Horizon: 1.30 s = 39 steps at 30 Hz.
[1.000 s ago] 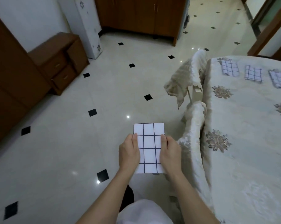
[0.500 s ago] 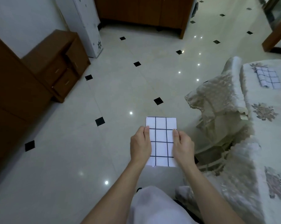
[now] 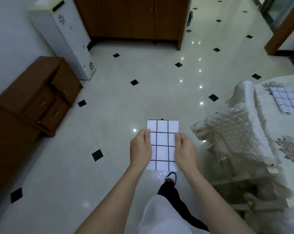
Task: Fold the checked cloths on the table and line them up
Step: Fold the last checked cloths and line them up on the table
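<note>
A folded white cloth with dark checks (image 3: 162, 144) hangs flat in the air over the floor, held between both hands. My left hand (image 3: 140, 148) grips its left edge, thumb on top. Its right edge sits in the grip of my right hand (image 3: 185, 150). A second folded checked cloth (image 3: 285, 102) lies on the table (image 3: 278, 132) at the far right, partly cut off by the frame edge. The held cloth is well to the left of the table.
A cream floral cover drapes the table and a chair (image 3: 230, 125) beside it. A brown drawer unit (image 3: 41, 93) and a white appliance (image 3: 66, 39) stand at the left, a wooden cabinet (image 3: 134, 19) at the back. My leg and shoe (image 3: 170, 179) are below the cloth.
The view has swung left and away from the table: two of the three cloths on it have left the frame. Both hands keep the same grip on the folded cloth.
</note>
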{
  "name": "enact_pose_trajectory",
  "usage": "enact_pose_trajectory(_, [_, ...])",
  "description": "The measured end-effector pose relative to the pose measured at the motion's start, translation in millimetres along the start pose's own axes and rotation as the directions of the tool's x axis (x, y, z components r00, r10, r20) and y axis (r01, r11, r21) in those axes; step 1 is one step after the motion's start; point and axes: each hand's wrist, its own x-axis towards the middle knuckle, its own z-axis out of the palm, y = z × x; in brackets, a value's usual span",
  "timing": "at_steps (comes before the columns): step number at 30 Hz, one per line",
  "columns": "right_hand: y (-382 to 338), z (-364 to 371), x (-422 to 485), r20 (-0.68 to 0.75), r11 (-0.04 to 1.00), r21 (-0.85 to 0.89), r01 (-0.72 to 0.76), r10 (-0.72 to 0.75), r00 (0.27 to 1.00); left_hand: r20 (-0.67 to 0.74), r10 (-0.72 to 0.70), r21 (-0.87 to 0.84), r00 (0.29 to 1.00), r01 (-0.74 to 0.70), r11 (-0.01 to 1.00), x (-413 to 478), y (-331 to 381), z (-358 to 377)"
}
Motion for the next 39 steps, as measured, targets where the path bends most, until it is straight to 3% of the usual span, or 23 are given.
enact_pose_trajectory(12, [-31, -23, 240, -0.074, 0.999, 0.047, 0.024, -0.021, 0.997, -0.029, -0.006, -0.005, 1.0, 0.005, 1.0, 202, 102, 96])
enact_pose_trajectory(26, [-29, -35, 458, -0.186, 0.996, 0.046, -0.08, 0.087, 0.979, 0.179, 0.098, -0.004, 0.979, -0.099, 0.995, 409, 164, 208])
enact_pose_trajectory(39, [-64, -51, 670, -0.409, 0.967, 0.076, -0.243, 0.252, 0.877, 0.417, 0.206, -0.104, 0.886, -0.178, 0.978, 622, 256, 309])
